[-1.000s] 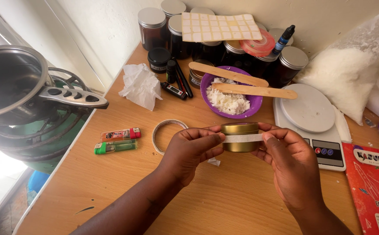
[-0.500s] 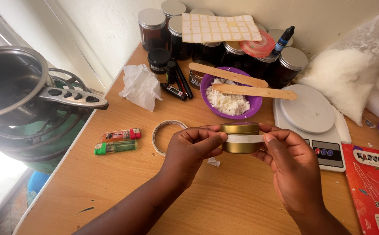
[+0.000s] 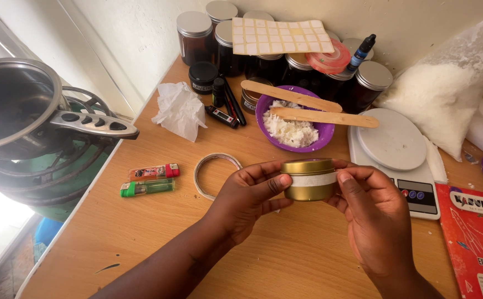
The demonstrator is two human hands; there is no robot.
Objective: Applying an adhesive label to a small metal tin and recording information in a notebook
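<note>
- A wooden table (image 3: 141,232) fills most of the frame.
- A rough cream wall (image 3: 418,22) runs along the top.
- Bright daylight pours in at the lower left, beside a green burner stand (image 3: 58,188).

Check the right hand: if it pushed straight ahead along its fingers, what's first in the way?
The right hand points up-left at the gold tin it already grips; past that, probably the purple bowl, though depth is unclear.

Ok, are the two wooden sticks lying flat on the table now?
No, both wooden sticks rest across the rim of the purple bowl.
</note>
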